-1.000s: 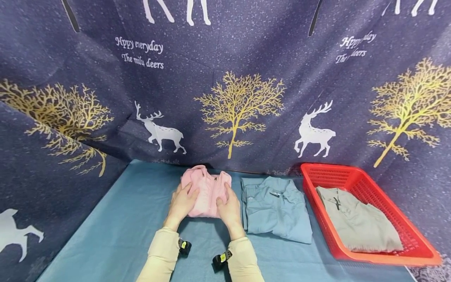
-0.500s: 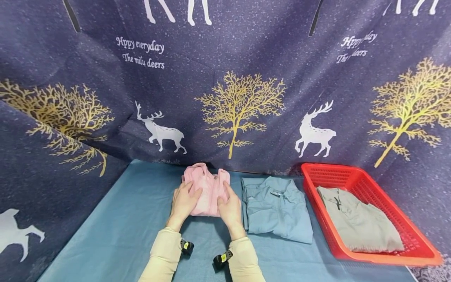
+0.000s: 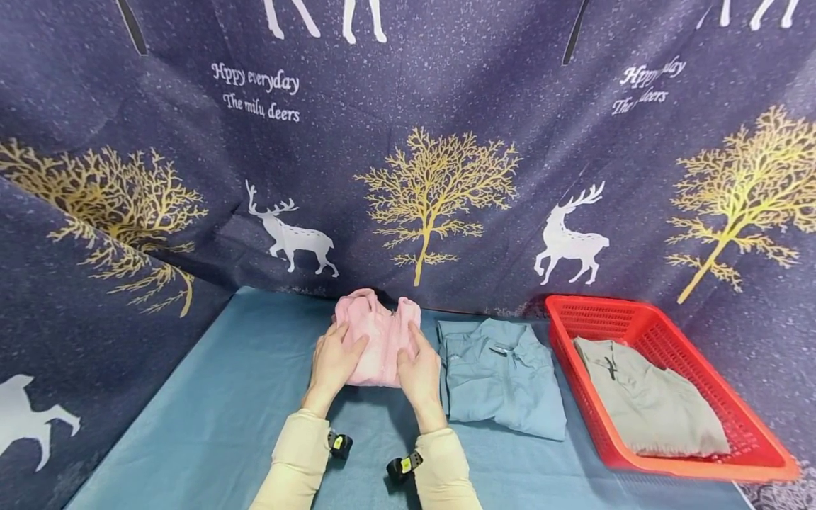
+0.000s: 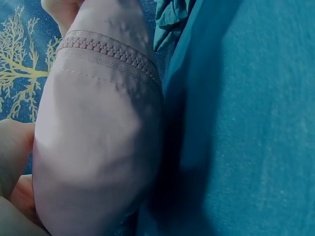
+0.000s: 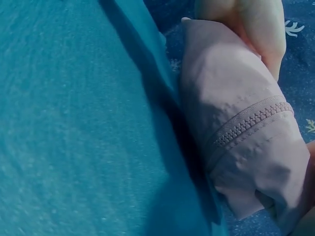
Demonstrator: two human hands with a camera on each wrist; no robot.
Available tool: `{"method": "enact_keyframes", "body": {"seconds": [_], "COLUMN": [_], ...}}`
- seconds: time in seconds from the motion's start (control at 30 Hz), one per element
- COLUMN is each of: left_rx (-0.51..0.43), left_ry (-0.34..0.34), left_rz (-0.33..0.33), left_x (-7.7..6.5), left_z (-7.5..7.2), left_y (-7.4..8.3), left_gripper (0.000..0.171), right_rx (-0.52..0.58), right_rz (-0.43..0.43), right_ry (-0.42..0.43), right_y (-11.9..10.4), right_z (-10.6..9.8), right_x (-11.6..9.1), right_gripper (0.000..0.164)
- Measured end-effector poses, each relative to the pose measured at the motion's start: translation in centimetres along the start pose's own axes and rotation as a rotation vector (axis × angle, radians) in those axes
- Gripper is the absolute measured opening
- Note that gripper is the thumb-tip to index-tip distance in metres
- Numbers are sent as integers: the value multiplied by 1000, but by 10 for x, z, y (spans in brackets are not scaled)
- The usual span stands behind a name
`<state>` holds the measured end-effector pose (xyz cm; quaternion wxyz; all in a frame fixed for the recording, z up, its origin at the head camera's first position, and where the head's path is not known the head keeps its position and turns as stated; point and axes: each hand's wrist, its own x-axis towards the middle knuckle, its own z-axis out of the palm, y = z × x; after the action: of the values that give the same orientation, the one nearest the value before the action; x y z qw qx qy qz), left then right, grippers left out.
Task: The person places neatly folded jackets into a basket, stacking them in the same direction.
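Observation:
A folded pink zip-up jacket (image 3: 376, 347) is held between both hands near the back of the table. My left hand (image 3: 333, 365) grips its left side, thumb lying on top. On the opposite side my right hand (image 3: 417, 368) grips it the same way. In the left wrist view the jacket's bulging front edge and zipper (image 4: 108, 51) show, with left-hand fingers (image 4: 15, 152) along its side. A dark shadow runs beside the jacket in both wrist views. The fingers beneath the fabric are mostly hidden in the head view.
Just right of the pink jacket lies a folded blue-grey collared garment (image 3: 503, 382). Further right stands a red plastic basket (image 3: 599, 418) holding a folded grey-green garment (image 3: 656, 404). A blue cloth covers the table (image 3: 210, 411). A dark curtain (image 3: 472, 283) with deer and trees hangs directly behind.
Both hands have shifted the pink jacket slightly up and right in the head view. Its front edge is a little further from the person. The other garments and basket have stayed put.

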<state>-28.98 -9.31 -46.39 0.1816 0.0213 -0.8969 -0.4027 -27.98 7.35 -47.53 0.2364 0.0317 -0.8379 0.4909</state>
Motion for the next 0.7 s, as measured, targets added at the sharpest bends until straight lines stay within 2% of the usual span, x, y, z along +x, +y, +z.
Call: {"method": "enact_keyframes", "body": {"seconds": [0.17,0.43,0.57,0.7], "left_rx": [-36,-113,-150,-165], "left_ry": [23,41,45,49], "left_rz": [14,28,37,50], "left_x": [-3,-4,-4,-2], "left_z": [-6,-16,-15,-11], "left_y": [8,32,45,60], "left_gripper": [63,62,61,62], "right_rx": [21,46,9,-23], "right_rz": [-55,-146,-171,-160], "right_ry": [33,98,121,139], "right_y": [-7,-26,-32,-35], "right_z": [-7,-28,-42,-57], "right_x": [1,8,13,18], "right_gripper": [56,56,56,55]}}
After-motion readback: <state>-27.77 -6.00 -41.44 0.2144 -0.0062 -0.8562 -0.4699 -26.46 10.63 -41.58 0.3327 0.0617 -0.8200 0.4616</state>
